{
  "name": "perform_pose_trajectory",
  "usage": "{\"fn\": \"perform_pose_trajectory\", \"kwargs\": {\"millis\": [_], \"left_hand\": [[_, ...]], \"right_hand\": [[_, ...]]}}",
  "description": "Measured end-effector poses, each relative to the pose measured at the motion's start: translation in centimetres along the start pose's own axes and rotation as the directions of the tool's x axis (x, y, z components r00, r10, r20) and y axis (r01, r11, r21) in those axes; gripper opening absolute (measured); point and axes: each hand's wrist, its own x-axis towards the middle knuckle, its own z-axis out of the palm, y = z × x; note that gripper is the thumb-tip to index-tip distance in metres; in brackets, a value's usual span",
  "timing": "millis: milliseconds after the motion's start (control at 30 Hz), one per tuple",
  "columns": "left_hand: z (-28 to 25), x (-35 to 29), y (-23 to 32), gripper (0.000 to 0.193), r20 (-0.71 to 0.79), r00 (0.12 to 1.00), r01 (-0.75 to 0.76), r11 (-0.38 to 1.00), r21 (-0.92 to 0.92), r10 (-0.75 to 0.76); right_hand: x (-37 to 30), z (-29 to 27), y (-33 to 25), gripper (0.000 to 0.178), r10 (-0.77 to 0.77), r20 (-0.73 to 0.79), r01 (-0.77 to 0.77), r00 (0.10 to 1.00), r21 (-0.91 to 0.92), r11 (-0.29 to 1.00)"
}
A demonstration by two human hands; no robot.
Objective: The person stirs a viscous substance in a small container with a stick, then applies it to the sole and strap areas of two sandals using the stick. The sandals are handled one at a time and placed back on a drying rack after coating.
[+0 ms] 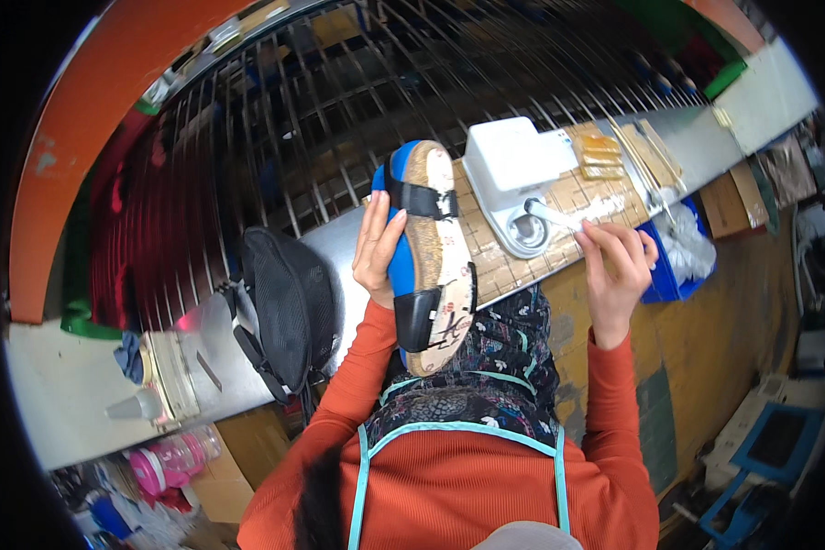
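Note:
A sandal (440,247) with black straps and a tan and cream underside stands tilted on a blue shoe last (400,267), held up in front of me. My left hand (378,246) grips the last from its left side, fingers stretched along the blue, thumb mostly hidden. My right hand (617,259) pinches a flat white handle (557,218), perhaps of a brush. Its far end reaches over the round metal cup (526,235) at the front of a white dispenser (507,163); whatever tip it has is hard to make out.
Taped cardboard (605,201) covers the bench under the dispenser, with amber blocks (601,158) behind. A black bag (289,302) lies left of my left arm. Metal bars (339,119) run beyond the bench. A blue bin (662,284) with plastic bags stands beyond my right hand.

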Motion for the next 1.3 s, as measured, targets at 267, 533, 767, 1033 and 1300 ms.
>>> {"fn": "perform_pose_trajectory", "kwargs": {"millis": [267,533,767,1033,1300], "left_hand": [[-1.3,1.5,1.0,0.032,-0.156,0.987,-0.016,0.997,0.077,0.028],[-3.3,-0.6,1.3,0.031,-0.087,0.995,-0.042,0.996,0.083,0.049],[-3.2,-0.5,1.2,0.031,-0.083,0.996,-0.039,0.997,0.063,0.044],[-3.5,-0.3,0.9,0.031,-0.042,0.998,-0.033,0.998,0.059,0.035],[-3.0,0.2,0.9,0.032,-0.022,0.999,-0.044,0.998,0.052,0.045]], "right_hand": [[0.1,1.4,-8.7,0.021,0.121,0.193,-0.221,0.974,0.679,0.700],[-0.3,4.7,-9.4,0.021,0.125,0.195,-0.225,0.973,0.662,0.715],[2.4,5.6,-8.6,0.023,0.003,0.003,-0.004,1.000,0.491,0.871],[2.6,4.5,-7.3,0.028,-0.223,-0.015,0.219,0.975,0.277,0.936],[3.1,5.5,-6.8,0.031,-0.076,-0.054,0.090,0.996,0.352,0.932]]}}
